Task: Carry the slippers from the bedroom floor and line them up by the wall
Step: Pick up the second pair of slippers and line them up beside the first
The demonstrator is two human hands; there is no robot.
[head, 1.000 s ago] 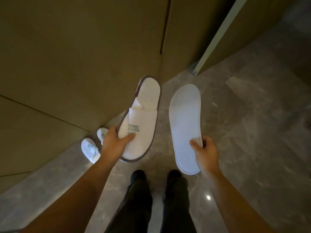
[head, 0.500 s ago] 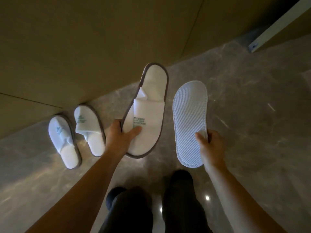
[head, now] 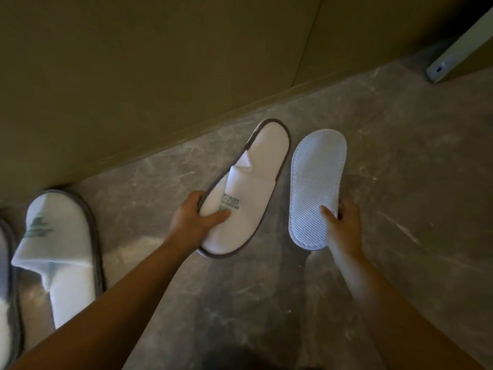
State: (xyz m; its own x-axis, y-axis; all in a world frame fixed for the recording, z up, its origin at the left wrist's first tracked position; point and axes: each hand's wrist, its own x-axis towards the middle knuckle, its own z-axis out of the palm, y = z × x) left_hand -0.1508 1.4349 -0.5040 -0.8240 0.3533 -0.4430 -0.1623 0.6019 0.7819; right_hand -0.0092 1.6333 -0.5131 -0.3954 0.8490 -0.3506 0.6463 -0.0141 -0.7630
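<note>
My left hand (head: pixel 194 220) grips a white slipper with grey trim (head: pixel 248 188) by its toe end, top side up, held low over the floor near the wall (head: pixel 133 76). In my right hand (head: pixel 342 225) is a second white slipper (head: pixel 316 188), turned so its ribbed sole faces me. Both held slippers point toward the wall, side by side and apart. At the left, a white slipper with a green logo (head: pixel 58 255) lies on the floor by the wall, and the edge of another slipper (head: pixel 6 289) shows at the frame's left border.
The floor is grey marble tile (head: pixel 400 196). An olive-brown panelled wall runs across the top. A pale door frame foot (head: pixel 453 57) stands at the upper right. Bare floor lies between the placed pair and the held slippers.
The view has dropped closer to the floor. Both held slippers are lower and nearer the wall's base. The placed pair has slid toward the left edge of the frame.
</note>
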